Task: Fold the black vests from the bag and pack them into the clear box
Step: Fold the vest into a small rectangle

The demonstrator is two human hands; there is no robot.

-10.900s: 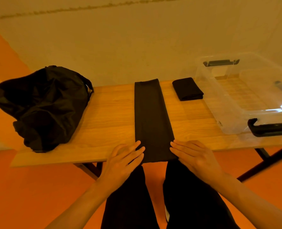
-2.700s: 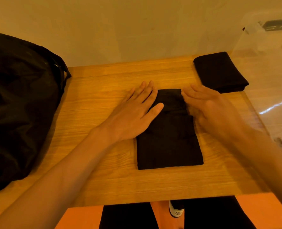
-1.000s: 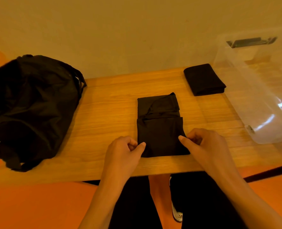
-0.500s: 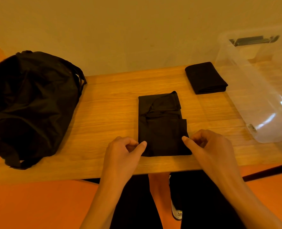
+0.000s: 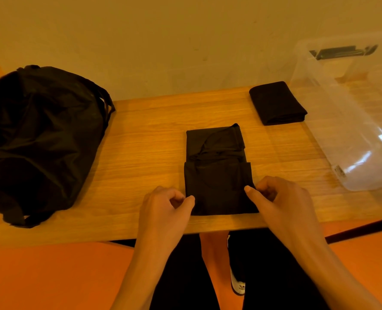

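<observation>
vests (image 5: 218, 175): 2 | bag (image 5: 40, 135): 1 | clear box (image 5: 353, 121): 1 | hands (image 5: 165, 209): 2

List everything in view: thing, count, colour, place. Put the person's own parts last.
half-folded vest: one, black, middle of the table by its near edge
folded vest: one, black, far right of the table, beside the box
bag: one, black, left end of the table
clear box: one, see-through, right end of the table
latch: one, black, on the box's far rim
table: one, light wood, under all of these
legs: two, black trousers, below the table's near edge
shoe: one, white, between the legs
left hand: one, pinches the half-folded vest's near left corner
right hand: one, pinches its near right corner
</observation>
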